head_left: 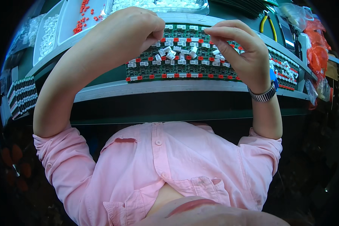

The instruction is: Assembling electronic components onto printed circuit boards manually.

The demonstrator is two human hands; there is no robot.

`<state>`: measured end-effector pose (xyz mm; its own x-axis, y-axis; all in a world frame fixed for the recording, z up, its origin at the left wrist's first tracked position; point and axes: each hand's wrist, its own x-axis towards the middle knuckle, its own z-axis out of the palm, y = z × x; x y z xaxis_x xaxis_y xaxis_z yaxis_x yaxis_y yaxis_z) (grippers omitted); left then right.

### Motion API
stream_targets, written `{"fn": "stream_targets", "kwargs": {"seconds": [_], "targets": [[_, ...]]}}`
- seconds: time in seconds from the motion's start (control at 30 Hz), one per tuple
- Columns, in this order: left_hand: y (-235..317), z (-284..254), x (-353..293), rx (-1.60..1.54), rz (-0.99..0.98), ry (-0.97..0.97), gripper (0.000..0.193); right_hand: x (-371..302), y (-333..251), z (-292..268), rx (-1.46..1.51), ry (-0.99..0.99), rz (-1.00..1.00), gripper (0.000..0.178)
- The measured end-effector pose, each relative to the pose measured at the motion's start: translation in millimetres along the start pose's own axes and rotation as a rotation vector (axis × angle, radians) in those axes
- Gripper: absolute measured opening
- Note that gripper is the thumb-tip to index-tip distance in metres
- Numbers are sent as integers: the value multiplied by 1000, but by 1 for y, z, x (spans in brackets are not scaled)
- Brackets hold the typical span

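Green circuit boards (177,70) set with rows of white and red connectors lie in front of me, along a metal rail. My left hand (141,28) is closed over their upper left part; its fingertips are turned away, so anything in them is hidden. Above the boards' upper right part, my right hand (241,43) has thumb and forefinger drawn together in a pinch. Whatever may be between those tips is too small to make out. Several loose white connectors (171,55) lie scattered on the boards between my hands.
A tray of red connectors (72,22) and a bin of white parts (49,35) stand at the far left. Behind the boards sits a clear container (205,8) of white pieces. Yellow-handled pliers (269,28) lie far right, near red plastic bags (315,45). Stacked boards (22,97) stand left.
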<state>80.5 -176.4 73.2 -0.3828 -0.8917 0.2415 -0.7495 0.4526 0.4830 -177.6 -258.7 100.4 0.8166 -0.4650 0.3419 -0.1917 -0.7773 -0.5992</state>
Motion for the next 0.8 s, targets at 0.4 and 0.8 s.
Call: {"fn": "stream_targets", "kwargs": {"seconds": [0.4,0.8], "targets": [[9,-1,13,14,-8,-75,8,-4,1,-4,25,7,65,18],[8,-6,9,11,-13,-119,6,-7,2,-7,48,13,129,17]]}}
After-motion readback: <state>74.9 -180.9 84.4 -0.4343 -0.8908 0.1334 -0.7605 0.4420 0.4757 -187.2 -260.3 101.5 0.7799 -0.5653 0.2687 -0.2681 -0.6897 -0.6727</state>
